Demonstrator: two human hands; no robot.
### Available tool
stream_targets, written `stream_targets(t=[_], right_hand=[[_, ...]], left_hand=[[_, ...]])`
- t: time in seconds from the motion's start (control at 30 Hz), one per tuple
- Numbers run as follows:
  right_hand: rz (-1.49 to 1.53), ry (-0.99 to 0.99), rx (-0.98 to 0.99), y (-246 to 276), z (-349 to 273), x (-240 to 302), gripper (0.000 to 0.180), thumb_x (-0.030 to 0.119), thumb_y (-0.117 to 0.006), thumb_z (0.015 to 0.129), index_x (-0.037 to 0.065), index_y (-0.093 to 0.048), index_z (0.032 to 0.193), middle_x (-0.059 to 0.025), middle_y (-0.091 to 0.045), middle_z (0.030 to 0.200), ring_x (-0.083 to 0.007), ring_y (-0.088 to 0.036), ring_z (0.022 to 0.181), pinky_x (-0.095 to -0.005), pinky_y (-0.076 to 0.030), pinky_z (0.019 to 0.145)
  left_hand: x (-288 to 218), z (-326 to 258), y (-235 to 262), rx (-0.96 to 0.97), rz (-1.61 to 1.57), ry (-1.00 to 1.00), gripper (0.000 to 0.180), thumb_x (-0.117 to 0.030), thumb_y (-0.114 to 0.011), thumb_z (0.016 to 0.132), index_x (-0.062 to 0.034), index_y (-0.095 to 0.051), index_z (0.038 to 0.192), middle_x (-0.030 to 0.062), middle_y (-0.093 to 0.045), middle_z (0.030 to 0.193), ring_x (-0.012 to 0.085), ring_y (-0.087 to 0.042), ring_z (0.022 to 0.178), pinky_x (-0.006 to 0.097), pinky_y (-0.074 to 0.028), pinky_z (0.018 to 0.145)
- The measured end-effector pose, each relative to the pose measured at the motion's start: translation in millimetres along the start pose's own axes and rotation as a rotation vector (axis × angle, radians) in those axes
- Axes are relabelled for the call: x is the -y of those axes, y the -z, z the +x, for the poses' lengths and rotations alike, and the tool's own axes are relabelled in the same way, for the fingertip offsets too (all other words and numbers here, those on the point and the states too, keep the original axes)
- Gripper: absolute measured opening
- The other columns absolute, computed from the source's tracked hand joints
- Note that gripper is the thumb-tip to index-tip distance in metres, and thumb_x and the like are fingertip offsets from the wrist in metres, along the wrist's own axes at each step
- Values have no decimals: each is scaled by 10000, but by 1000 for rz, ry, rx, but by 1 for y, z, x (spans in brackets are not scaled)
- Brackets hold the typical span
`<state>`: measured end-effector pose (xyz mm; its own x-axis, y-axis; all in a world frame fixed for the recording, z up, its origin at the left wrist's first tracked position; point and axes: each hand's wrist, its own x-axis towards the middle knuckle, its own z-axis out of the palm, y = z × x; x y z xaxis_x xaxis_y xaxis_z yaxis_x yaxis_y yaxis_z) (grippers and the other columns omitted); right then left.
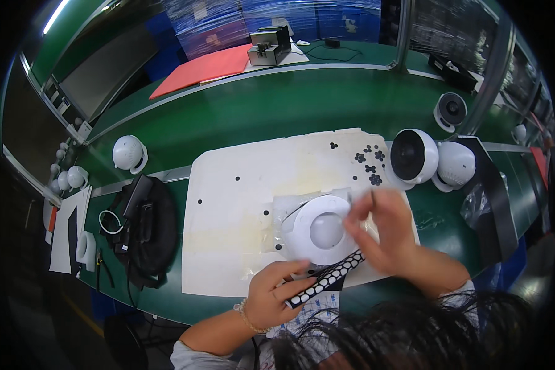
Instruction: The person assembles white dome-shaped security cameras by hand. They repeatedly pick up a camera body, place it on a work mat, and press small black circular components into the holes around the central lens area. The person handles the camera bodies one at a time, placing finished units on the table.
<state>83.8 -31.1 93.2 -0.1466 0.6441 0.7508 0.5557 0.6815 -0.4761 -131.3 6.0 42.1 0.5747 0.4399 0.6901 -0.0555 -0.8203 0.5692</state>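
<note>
My left hand [271, 295] grips a black strip of small white round pads [327, 279] near the front edge of the white mat [228, 209]. My right hand [385, 231] is pinched on a thin dark tool [372, 198], held over the right side of a white round device base [322, 229] that lies on the mat. The strip runs from my left hand up toward my right hand, just below the base.
Small black pads [370, 166] lie scattered at the mat's far right corner. Two white rounded devices [435, 161] stand to the right, another [129, 153] at the left. A dark bag with cables [143, 231] lies left of the mat. A red sheet [203, 69] and a metal box [269, 46] sit far back.
</note>
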Motion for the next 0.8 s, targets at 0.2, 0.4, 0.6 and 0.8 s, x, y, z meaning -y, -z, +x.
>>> stream_targets(t=[0.2, 0.4, 0.6, 0.8], right_hand=[[359, -348, 7, 1, 15, -19, 602, -67, -518, 769, 27, -234, 1292, -133, -429, 1106, -98, -534, 780, -253, -410, 694], [261, -298, 42, 1, 16, -18, 586, -72, -517, 765, 22, -258, 1283, -136, -449, 1079, -102, -539, 774, -239, -409, 684], [-208, 7, 127, 2, 15, -12, 545, -78, -565, 719, 47, -368, 1211, -101, -531, 984, -183, -560, 774, -287, -422, 659], [-306, 159, 52, 9, 25, -1, 511, -60, -571, 701, 62, -406, 1169, -62, -566, 889, -235, -536, 797, -371, -383, 767]], left_hand=[[2, -8, 7, 172, 112, 20, 421, -84, -647, 517, -74, -632, 938, 167, -458, 1253, 215, -565, 607, 299, -452, 559], [8, -10, 7, 228, 109, -10, 454, -174, -627, 536, -72, -628, 978, 169, -452, 1260, 204, -558, 600, 292, -450, 569], [13, -16, 6, 248, 118, -21, 444, -218, -607, 575, -58, -623, 989, 171, -447, 1264, 205, -558, 613, 289, -452, 585], [9, -14, 7, 233, 118, -10, 451, -180, -607, 561, -59, -619, 995, 175, -440, 1268, 210, -558, 623, 294, -455, 586]])
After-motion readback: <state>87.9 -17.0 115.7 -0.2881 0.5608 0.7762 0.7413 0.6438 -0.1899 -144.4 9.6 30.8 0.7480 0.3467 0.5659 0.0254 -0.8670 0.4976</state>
